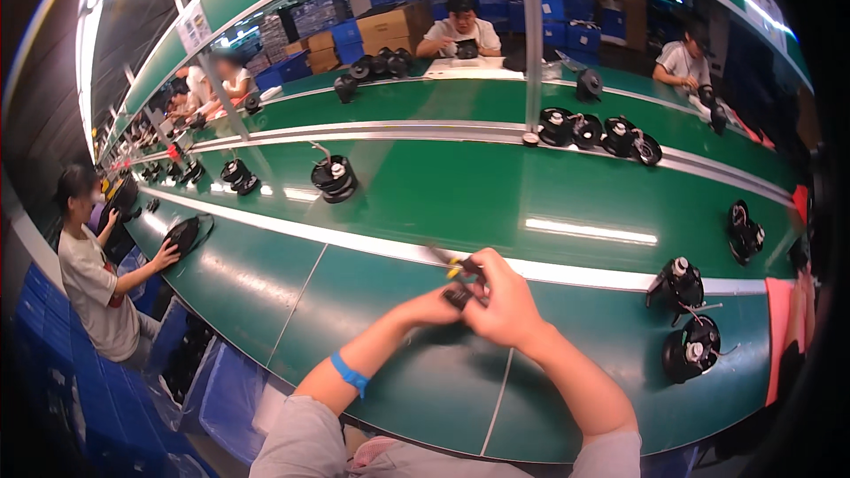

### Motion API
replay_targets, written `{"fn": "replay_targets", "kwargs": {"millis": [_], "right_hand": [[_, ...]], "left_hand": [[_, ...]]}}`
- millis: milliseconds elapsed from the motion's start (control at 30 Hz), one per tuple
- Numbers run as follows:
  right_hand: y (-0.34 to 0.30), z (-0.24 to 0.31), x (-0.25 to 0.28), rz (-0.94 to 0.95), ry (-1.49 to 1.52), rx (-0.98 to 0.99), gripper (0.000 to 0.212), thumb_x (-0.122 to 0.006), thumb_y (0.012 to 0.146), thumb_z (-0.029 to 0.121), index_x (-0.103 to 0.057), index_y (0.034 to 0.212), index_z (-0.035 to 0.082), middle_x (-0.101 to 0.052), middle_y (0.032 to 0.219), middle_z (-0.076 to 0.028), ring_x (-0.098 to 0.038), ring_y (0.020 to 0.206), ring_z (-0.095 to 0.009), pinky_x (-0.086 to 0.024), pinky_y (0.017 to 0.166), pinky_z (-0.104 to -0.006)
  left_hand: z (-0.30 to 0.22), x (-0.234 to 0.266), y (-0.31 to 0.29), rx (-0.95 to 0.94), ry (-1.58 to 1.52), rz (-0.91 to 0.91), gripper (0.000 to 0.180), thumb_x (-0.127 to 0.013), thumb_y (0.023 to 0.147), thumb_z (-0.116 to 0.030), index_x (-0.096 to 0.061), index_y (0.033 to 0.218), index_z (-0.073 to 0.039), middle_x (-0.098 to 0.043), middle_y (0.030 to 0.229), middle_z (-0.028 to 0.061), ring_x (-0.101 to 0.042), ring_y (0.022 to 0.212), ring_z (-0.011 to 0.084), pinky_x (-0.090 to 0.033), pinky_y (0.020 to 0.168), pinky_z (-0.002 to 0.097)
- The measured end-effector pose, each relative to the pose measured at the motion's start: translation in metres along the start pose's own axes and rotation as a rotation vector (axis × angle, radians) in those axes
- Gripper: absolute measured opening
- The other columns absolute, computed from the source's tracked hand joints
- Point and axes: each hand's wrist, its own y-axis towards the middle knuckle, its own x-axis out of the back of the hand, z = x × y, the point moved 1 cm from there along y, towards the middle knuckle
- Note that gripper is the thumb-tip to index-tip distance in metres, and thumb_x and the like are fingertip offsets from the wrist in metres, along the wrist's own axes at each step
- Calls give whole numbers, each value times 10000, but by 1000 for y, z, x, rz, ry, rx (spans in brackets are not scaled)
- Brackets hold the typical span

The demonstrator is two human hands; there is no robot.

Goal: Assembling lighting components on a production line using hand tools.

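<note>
Two bare hands meet over the green worktop [363,288], the left hand [436,307] with fingers bent at a small black piece [456,297], the right hand [505,299] wrapped around what looks like a yellow-marked tool [455,269], its tip pointing forward, perhaps to keep it clear of the fingers. The piece lies between them, likely so the left can steady it; how firmly is hidden. Two black round units [680,358] with pale wires sit close together at right, apparently parked within reach.
</note>
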Motion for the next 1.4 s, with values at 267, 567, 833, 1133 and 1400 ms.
{"fn": "replay_targets", "kwargs": {"millis": [267, 567, 833, 1133, 1400], "right_hand": [[-13, -106, -72, 10, 775, -564, 255, -474, 1010, 315, -466, 992, 61, -478, 697, -14, -457, 517, -93, -347, 408, -241], [-16, -100, -76, 102, 561, -398, 236, -495, 990, 272, -471, 1020, 39, -509, 610, -40, -432, 447, -89, -360, 423, -241], [-12, -97, -74, 152, 590, -412, 264, -568, 963, 291, -477, 996, 46, -483, 589, 0, -438, 453, -62, -351, 429, -237], [-11, -104, -77, 164, 636, -429, 190, -520, 970, 227, -485, 1010, 44, -506, 600, -20, -459, 451, -73, -376, 422, -239], [-10, -117, -63, -139, 548, -327, 172, -519, 973, 233, -467, 988, 69, -518, 667, -26, -467, 542, -69, -370, 463, -205]], "left_hand": [[70, 164, -66, 302, -505, -881, 362, -552, 979, -434, -582, 1074, -85, -631, 887, 45, -640, 748, 141, -464, 576, 252], [116, 257, -52, 241, -399, -1376, 696, -551, 915, -618, -400, 1292, -53, -623, 1069, 134, -683, 833, 219, -556, 626, 309], [123, 273, -24, 293, -516, -1546, 602, -507, 964, -490, -462, 1217, 54, -707, 935, 200, -714, 642, 253, -476, 401, 252], [99, 230, -33, 58, -576, -1491, 249, -458, 938, -155, -447, 1142, -15, -685, 883, 162, -699, 714, 227, -556, 567, 295], [32, 131, -56, 407, -677, -770, 330, -475, 874, -169, -391, 1147, -3, -677, 879, 228, -700, 721, 262, -588, 652, 334]]}}
